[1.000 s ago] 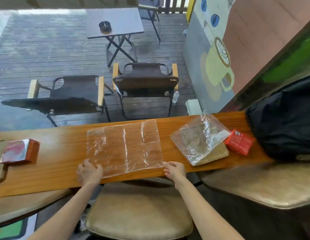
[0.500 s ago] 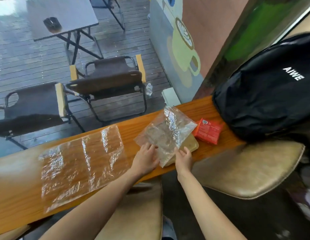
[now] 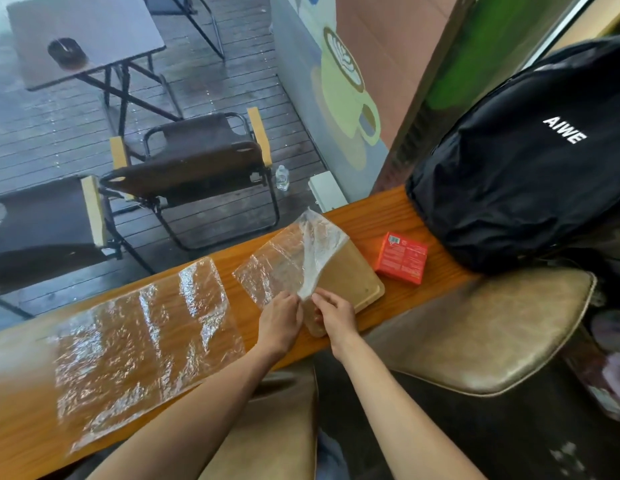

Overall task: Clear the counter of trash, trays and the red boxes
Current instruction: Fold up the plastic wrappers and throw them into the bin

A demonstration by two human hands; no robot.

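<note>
Both hands meet at the near corner of the crumpled plastic wrap [image 3: 294, 258]: the left hand [image 3: 280, 322] and right hand [image 3: 333, 315] each take a pinching grip on its edge, peeling it off the tan tray [image 3: 350, 278] beneath. The red box [image 3: 401, 258] sits just beside the tray at its 3 o'clock; a flat plastic sheet [image 3: 142, 341] lies at 9 o'clock on the tabletop [image 3: 367, 220]. The thin film could tear or slip, and a hard tug might drag the tray off the near edge.
</note>
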